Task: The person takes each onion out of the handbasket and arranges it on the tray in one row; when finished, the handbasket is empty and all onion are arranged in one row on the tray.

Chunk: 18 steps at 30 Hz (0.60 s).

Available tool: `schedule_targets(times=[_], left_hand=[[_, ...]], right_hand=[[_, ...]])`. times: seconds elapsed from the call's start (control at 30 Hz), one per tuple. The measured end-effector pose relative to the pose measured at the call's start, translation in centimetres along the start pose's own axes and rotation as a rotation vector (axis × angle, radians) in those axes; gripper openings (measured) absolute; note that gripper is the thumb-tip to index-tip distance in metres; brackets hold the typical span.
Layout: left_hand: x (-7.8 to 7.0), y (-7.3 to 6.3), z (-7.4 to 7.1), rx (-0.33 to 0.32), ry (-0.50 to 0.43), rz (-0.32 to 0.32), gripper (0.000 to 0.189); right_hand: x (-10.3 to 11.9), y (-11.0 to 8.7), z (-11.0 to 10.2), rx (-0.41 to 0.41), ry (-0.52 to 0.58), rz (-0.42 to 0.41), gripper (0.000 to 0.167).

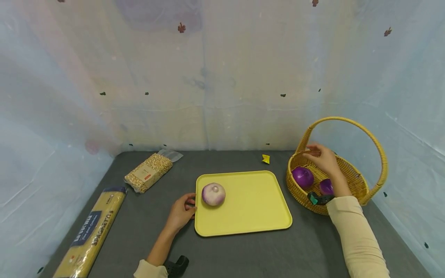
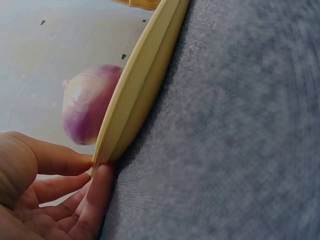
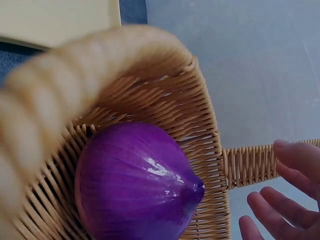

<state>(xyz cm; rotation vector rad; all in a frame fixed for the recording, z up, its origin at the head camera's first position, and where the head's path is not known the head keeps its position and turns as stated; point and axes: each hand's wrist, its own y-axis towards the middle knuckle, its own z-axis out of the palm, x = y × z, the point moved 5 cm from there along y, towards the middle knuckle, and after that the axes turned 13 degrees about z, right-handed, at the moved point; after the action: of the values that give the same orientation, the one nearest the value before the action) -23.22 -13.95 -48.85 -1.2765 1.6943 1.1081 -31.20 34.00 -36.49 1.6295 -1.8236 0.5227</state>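
A yellow rectangular tray (image 1: 250, 204) lies on the dark table, with a pale purple-and-white onion (image 1: 213, 194) near its left side. My left hand (image 1: 182, 211) pinches the tray's left rim; the left wrist view shows the fingertips right at its edge. Over the wicker basket (image 1: 351, 172) at the right is my right hand (image 1: 323, 159), fingers spread and loosely bent, holding nothing. Inside the basket, a deep purple onion (image 3: 137, 182) sits below that hand. Another purple piece (image 1: 326, 187) shows beside it, partly hidden by the wrist.
The basket's tall arched handle (image 1: 379, 154) rises around the right forearm. At the left lie a spaghetti pack (image 1: 92, 233) and a clear bag of pale yellow grains or beans (image 1: 149, 173). A small yellow scrap (image 1: 265, 159) lies behind the tray. Plastic sheeting (image 1: 222, 77) hangs along the back.
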Motion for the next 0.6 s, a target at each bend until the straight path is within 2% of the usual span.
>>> schedule_targets(times=[0.4,0.6], left_hand=[[0.2,0.0,0.0,0.001,0.013,0.008,0.043],[0.1,0.0,0.0,-0.002,-0.010,0.007,0.043]], right_hand=[[-0.9,0.3,-0.3,0.046,0.003,0.054,0.049],[-1.3,0.4,-0.6,0.051,-0.011,0.081,0.053]])
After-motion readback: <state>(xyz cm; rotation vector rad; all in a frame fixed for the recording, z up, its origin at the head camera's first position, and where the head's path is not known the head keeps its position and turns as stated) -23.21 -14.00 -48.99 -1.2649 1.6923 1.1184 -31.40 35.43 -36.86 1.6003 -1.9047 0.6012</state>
